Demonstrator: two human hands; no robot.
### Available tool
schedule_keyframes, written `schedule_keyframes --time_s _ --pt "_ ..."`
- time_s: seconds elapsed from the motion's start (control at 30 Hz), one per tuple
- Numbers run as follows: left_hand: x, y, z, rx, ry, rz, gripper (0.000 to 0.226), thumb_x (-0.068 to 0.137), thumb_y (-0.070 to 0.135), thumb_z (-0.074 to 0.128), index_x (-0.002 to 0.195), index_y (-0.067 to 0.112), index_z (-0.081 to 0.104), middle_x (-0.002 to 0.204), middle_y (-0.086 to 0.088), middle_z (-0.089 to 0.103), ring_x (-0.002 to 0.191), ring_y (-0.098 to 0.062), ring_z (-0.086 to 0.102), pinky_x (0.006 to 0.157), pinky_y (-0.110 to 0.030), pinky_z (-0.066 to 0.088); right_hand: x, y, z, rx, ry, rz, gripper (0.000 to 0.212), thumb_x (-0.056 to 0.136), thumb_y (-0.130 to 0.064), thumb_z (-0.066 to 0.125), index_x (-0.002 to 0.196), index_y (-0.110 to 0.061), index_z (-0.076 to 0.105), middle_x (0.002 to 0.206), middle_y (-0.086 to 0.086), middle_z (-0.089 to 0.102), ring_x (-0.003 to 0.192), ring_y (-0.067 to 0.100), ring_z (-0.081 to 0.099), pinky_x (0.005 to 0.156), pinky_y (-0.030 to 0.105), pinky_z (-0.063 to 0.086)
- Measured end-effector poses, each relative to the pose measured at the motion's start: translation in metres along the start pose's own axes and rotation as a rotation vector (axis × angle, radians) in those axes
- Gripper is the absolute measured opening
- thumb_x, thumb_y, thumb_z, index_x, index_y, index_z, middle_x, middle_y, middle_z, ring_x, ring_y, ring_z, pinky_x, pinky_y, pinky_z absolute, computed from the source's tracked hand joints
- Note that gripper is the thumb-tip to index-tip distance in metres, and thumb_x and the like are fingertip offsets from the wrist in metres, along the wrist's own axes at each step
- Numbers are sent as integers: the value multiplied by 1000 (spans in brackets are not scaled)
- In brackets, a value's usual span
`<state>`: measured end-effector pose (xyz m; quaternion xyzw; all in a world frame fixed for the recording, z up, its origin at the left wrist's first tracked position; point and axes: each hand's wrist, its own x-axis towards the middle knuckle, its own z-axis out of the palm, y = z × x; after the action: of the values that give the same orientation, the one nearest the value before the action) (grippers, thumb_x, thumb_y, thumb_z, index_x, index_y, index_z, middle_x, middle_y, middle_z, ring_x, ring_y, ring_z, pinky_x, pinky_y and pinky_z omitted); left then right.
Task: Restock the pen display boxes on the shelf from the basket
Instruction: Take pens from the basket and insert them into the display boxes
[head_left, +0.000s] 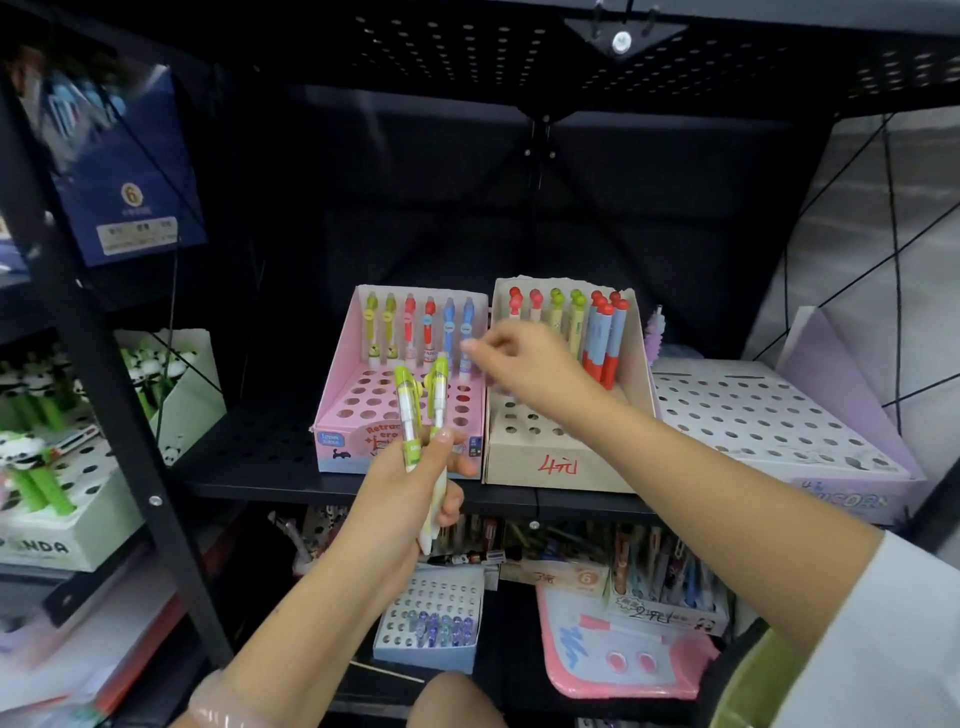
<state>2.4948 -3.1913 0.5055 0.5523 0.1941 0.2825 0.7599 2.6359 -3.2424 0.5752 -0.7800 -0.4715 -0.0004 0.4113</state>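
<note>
My left hand (410, 483) grips two green pens (421, 410) upright in front of the pink display box (337, 395). That box holds a back row of several green, red and blue pens (415, 327), with many vacant holes in front. My right hand (524, 364) reaches across to the blue pen at the right end of that row, fingertips touching or pinching it; motion blur hides which. Beside it stands a beige display box (561, 462) with red, green and blue-red pens (602, 338). No basket is in view.
A white and purple box (763, 410) of vacant holes sits at the right. Panda pen boxes (47, 467) fill the left shelf. Below the black shelf edge (332, 491) are a small blue box (431, 623) and a pink board (623, 654).
</note>
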Motion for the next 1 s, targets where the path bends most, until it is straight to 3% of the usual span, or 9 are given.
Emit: schedule_keyframes --time_s 0.1,0.23,0.3,0.37,0.53,0.63,0.73,0.83,1.0 --pt "0 -1 4 -13 -7 10 20 96 24 46 103 10 59 60 1 60 40 -8 39 37 -18 32 -11 -14 13 250 -224 77 17 91 -33 57 83 -18 58 70 -4 61 60 6 57 58 20 51" --pt "-1 0 -3 -39 30 18 24 97 27 45 101 12 62 61 0 65 40 -9 44 38 -18 37 -8 -16 16 481 -292 105 15 96 -15 51 90 -8 63 74 5 58 63 8 56 61 14 51" --pt "-2 3 -12 -50 58 21 24 96 25 46 98 8 62 61 -1 64 41 -8 43 38 -18 37 -5 -16 17 551 -312 117 22 98 -15 46 101 -2 64 80 7 61 68 9 58 65 15 53" --pt "-3 5 -20 -46 76 35 21 96 23 47 97 6 60 63 -2 61 41 -7 41 38 -17 35 -2 -20 23 549 -306 115 23 96 -21 49 98 -5 65 79 5 63 66 8 61 66 17 55" --pt "-2 14 -38 -20 125 61 18 95 25 49 101 10 57 66 -2 67 44 -9 48 40 -19 41 15 -45 39 474 -232 73 13 91 -17 59 88 -6 66 77 8 66 66 11 63 68 20 56" --pt "-1 21 -56 16 146 58 18 94 29 49 104 15 55 66 -3 66 41 -11 46 37 -19 37 44 -60 38 469 27 18 12 92 -12 57 95 -4 66 83 12 70 69 14 66 74 25 57" --pt "2 23 -74 90 181 42 18 95 25 50 100 9 53 59 0 57 37 -7 35 34 -17 27 71 -63 40 193 198 -94 13 91 -17 58 101 -8 62 79 2 68 75 14 67 78 28 55" --pt "4 25 -85 97 215 26 15 94 24 52 92 9 51 64 -2 53 38 -6 34 33 -17 26 84 -58 57 -6 232 -130 16 92 -21 56 103 -9 60 77 -3 63 83 19 65 79 31 50" --pt "6 28 -98 -51 279 -14 15 98 21 42 86 12 44 53 -2 57 34 -9 35 32 -15 24 96 -49 80 -101 240 -89 21 93 -23 55 106 -7 57 92 11 67 86 26 64 78 38 52"
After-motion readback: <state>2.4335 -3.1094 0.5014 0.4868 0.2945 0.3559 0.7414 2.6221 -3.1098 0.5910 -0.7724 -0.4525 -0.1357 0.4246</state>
